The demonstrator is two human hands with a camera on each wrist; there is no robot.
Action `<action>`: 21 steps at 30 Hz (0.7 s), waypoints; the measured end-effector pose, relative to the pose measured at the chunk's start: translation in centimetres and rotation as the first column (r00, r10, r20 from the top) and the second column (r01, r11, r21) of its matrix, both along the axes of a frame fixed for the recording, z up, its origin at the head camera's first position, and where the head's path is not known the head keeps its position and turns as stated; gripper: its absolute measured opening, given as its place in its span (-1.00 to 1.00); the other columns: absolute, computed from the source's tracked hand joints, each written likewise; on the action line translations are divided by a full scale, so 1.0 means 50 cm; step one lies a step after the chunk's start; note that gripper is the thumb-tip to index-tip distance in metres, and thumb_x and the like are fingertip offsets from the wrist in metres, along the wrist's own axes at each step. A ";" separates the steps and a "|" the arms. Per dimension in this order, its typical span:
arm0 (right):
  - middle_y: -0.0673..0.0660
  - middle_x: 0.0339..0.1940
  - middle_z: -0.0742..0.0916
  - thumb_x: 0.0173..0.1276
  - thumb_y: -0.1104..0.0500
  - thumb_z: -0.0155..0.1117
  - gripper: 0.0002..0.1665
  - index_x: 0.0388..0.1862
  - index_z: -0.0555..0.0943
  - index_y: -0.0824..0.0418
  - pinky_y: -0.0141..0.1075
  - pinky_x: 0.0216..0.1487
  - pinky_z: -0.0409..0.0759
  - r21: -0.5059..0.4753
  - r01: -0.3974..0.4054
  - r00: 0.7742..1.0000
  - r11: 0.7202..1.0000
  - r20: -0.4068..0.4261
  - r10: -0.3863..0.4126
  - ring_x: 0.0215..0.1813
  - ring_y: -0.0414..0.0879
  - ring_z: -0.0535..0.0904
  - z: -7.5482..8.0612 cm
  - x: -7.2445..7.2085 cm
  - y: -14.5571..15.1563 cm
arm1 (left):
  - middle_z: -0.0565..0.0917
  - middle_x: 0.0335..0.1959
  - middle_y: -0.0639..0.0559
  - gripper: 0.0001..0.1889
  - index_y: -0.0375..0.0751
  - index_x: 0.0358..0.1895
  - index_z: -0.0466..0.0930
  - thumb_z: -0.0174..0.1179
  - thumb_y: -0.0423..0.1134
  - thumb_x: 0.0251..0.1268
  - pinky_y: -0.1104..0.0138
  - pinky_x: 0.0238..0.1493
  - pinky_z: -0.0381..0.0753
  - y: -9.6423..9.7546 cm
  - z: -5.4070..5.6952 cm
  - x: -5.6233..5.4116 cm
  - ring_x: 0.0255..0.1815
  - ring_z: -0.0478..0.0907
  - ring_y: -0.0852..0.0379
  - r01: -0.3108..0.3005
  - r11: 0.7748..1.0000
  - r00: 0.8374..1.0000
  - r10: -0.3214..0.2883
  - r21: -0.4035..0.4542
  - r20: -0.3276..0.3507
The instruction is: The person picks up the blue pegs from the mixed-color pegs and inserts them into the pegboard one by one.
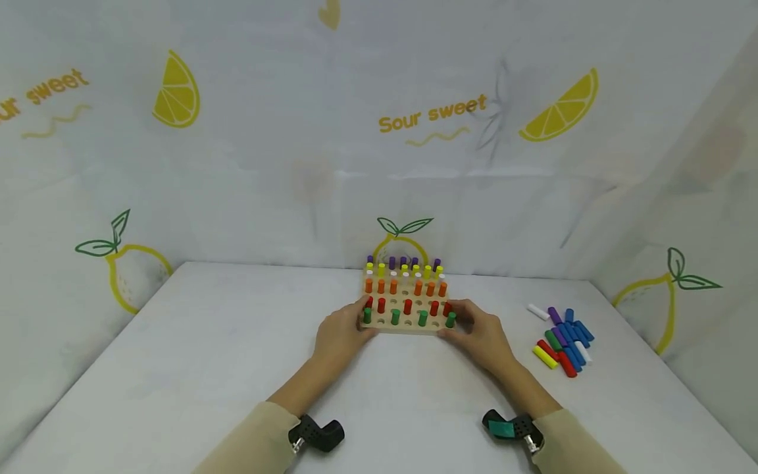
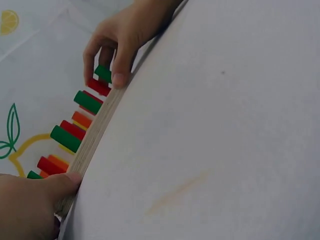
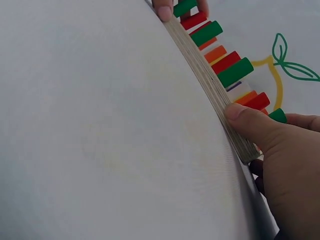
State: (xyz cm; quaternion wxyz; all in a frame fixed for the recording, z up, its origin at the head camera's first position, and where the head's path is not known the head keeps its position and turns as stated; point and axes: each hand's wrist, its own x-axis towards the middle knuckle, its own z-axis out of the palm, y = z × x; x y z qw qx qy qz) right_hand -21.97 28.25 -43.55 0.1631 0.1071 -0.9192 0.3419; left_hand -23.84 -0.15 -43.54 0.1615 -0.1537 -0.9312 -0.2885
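A wooden pegboard (image 1: 414,330) lies at the back middle of the table, with rows of purple, yellow, white, orange, red and green pegs standing in it. Some holes in the red and green rows are bare. My left hand (image 1: 341,332) grips the board's front left corner, its thumb on the front edge. At the front right corner my right hand (image 1: 481,334) holds the board the same way, its thumb (image 3: 240,114) pressed on the layered front edge. Several of the fingers are hidden behind the board and pegs in the wrist views.
A loose pile of blue, red, purple, green, white and yellow pegs (image 1: 565,339) lies on the white table (image 1: 237,342) to the right. Behind the table hangs a white cloth (image 1: 254,164) printed with lemons. Each wrist wears a black band (image 1: 316,434).
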 end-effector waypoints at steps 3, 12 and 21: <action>0.19 0.19 0.75 0.17 0.10 0.58 -0.28 0.31 0.53 0.12 0.03 0.28 0.62 0.014 -0.009 1.000 1.000 -0.013 0.009 0.25 0.12 0.68 -0.001 -0.002 -0.003 | 0.79 -0.22 0.03 -0.27 -0.14 0.34 0.56 0.55 -0.07 0.04 0.35 -0.30 0.61 -0.008 -0.004 -0.007 -0.36 0.52 0.25 0.009 0.999 1.000 -0.009 0.045 0.005; 0.24 0.29 0.69 0.30 0.12 0.48 -0.26 0.43 0.44 0.12 0.10 0.36 0.55 0.076 -0.078 0.997 0.994 0.025 0.076 0.37 0.15 0.60 -0.006 -0.001 -0.004 | 0.76 0.11 -0.03 -0.19 -0.10 0.40 0.49 0.56 0.00 0.03 0.02 0.29 0.61 -0.040 -0.015 -0.012 0.27 0.62 -0.08 -0.023 0.997 0.998 0.019 0.078 0.053; 0.24 0.28 0.70 0.28 0.12 0.49 -0.23 0.44 0.42 0.09 0.12 0.36 0.54 0.035 -0.079 0.996 0.996 0.031 0.078 0.37 0.17 0.60 -0.009 -0.008 -0.008 | 0.71 0.19 -0.19 -0.43 -0.18 0.19 0.68 0.49 0.00 0.13 -0.06 0.32 0.57 -0.056 -0.020 -0.017 0.30 0.61 -0.19 -0.006 0.993 0.991 -0.009 0.115 0.132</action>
